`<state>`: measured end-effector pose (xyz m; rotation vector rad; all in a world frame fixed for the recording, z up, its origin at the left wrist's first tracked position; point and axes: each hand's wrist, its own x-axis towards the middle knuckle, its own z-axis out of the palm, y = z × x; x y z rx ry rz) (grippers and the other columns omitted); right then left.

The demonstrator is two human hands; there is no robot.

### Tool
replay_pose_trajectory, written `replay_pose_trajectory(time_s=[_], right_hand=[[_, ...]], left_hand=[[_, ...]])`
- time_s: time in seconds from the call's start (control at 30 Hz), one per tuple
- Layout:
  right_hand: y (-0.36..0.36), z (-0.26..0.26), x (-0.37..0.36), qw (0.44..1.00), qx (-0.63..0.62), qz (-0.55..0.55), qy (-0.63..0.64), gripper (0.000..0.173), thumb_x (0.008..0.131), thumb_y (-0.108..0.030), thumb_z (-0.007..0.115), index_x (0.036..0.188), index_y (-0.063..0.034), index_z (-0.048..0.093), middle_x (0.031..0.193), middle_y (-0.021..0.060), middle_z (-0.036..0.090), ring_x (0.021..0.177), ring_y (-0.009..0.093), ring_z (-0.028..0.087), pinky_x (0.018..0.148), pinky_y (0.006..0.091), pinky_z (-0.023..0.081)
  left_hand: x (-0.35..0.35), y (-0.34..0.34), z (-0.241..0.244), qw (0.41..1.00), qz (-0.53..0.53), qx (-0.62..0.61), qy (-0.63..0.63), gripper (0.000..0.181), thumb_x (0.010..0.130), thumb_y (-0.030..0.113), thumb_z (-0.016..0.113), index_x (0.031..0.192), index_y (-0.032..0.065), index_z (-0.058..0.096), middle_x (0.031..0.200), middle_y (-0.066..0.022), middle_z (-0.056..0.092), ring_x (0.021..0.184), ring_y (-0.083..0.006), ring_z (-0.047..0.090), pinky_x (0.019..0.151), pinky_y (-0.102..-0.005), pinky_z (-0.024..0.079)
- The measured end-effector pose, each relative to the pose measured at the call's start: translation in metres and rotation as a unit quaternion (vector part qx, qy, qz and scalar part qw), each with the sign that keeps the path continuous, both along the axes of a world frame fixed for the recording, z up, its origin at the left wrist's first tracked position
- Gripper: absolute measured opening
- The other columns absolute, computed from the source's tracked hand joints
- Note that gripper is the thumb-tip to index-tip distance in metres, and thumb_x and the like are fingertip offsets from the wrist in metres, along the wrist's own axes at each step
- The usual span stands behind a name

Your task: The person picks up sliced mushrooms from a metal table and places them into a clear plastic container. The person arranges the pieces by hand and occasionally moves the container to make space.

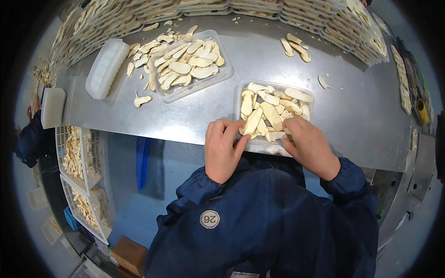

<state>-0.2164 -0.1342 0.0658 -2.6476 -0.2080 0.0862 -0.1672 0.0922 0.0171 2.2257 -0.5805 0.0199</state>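
Note:
At the table's front edge sits a clear plastic tray [310, 100] filled with pale dried mushroom slices [273, 116]. My left hand [223, 147] is at its near left corner, thumb and fingers pinching the lower end of a long mushroom slice [253, 121]. Over the near right corner, my right hand [309, 146] has its fingertips down among the slices; the fingers hide whether one is gripped. Further back and to the left, a second clear tray [227, 71] holds more slices, with loose mushroom slices [142, 60] scattered along its left side.
Stacked trays of slices [205, 8] line the back of the steel table [180, 120]. An upturned white plastic tray [107, 67] lies at left. A few slices [295, 47] lie at back right. White crates [92, 153] of slices stand below left, near another person's sleeve [36, 139].

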Motion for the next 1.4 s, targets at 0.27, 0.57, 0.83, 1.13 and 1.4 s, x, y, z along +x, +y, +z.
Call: replay_pose_trajectory(time_s=[0.27, 0.57, 0.83, 1.13, 1.4], right_hand=[[-0.046, 0.016, -0.016, 0.998, -0.004, -0.056, 0.013, 0.041, 0.075, -0.014, 0.077, 0.109, -0.0036, 0.057, 0.099, 0.0123, 0.057, 0.084, 0.033, 0.061, 0.07, 0.0401, 0.05], [-0.038, -0.002, -0.022, 0.997, 0.002, -0.069, -0.037, 0.039, 0.076, -0.009, 0.076, 0.108, -0.0043, 0.055, 0.1, 0.0134, 0.055, 0.083, 0.034, 0.06, 0.068, 0.0404, 0.05], [-0.041, -0.009, -0.018, 0.994, 0.018, -0.095, -0.049, 0.038, 0.077, -0.009, 0.075, 0.109, -0.0037, 0.057, 0.097, 0.0129, 0.055, 0.081, 0.033, 0.06, 0.068, 0.0401, 0.05], [-0.048, -0.011, -0.006, 0.992, 0.007, -0.104, -0.077, 0.035, 0.078, -0.01, 0.071, 0.111, -0.0061, 0.06, 0.098, 0.0122, 0.057, 0.081, 0.033, 0.061, 0.069, 0.0402, 0.051], [-0.123, -0.035, 0.107, 0.976, -0.039, -0.154, -0.147, 0.027, 0.084, -0.024, 0.066, 0.104, -0.0041, 0.065, 0.097, 0.0138, 0.062, 0.087, 0.034, 0.063, 0.075, 0.0424, 0.051]], left_hand=[[0.005, -0.027, 0.016, 0.984, -0.066, 0.156, -0.052, 0.076, 0.082, 0.036, 0.073, 0.147, 0.012, 0.043, 0.158, -0.0219, 0.022, 0.145, -0.0436, 0.02, 0.112, -0.0643, 0.015], [0.009, -0.048, 0.015, 0.967, -0.124, 0.213, -0.065, 0.078, 0.084, 0.044, 0.07, 0.151, 0.0167, 0.04, 0.16, -0.0187, 0.022, 0.149, -0.039, 0.016, 0.11, -0.0696, 0.013], [0.005, -0.05, 0.014, 0.963, -0.135, 0.223, -0.066, 0.075, 0.086, 0.041, 0.068, 0.151, 0.0173, 0.039, 0.16, -0.0182, 0.024, 0.149, -0.0383, 0.018, 0.111, -0.0685, 0.014], [0.005, -0.054, 0.013, 0.963, -0.138, 0.223, -0.06, 0.076, 0.086, 0.04, 0.069, 0.152, 0.0176, 0.038, 0.16, -0.0184, 0.023, 0.148, -0.0391, 0.018, 0.111, -0.068, 0.014], [0.007, -0.055, 0.014, 0.962, -0.127, 0.232, -0.063, 0.075, 0.087, 0.039, 0.068, 0.152, 0.0165, 0.037, 0.16, -0.0189, 0.022, 0.148, -0.0389, 0.018, 0.111, -0.0682, 0.013]])
